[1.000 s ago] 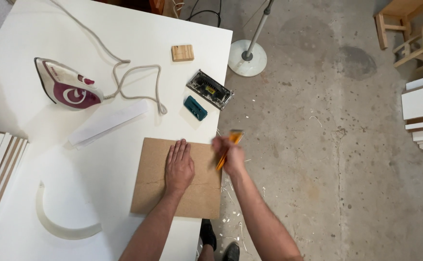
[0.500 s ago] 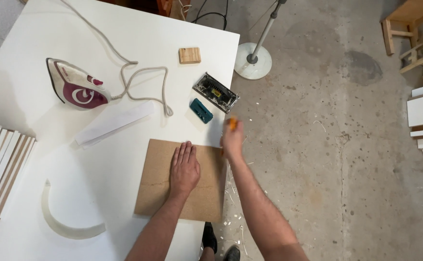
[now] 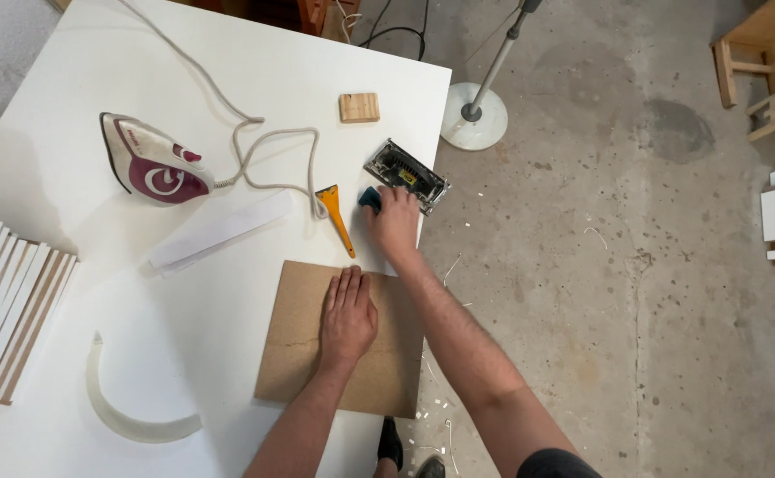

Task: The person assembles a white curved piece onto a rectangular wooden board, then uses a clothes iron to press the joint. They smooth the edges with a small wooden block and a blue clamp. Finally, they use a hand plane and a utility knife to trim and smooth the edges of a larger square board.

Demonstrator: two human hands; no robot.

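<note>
Left hand (image 3: 348, 317): fingers extended, flat on the brown board (image 3: 299, 341) on the white tabletop (image 3: 69, 53).
Right hand (image 3: 393, 221): fingers closed on the teal block (image 3: 368, 199), beside the orange-handled scraper (image 3: 338, 217).

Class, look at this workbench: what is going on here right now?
A person stands at a white table. The left hand lies flat on a brown board at the table's edge. The right hand reaches to a small teal block beside a black tool. An orange scraper lies free next to it, near an iron and its cord.
</note>
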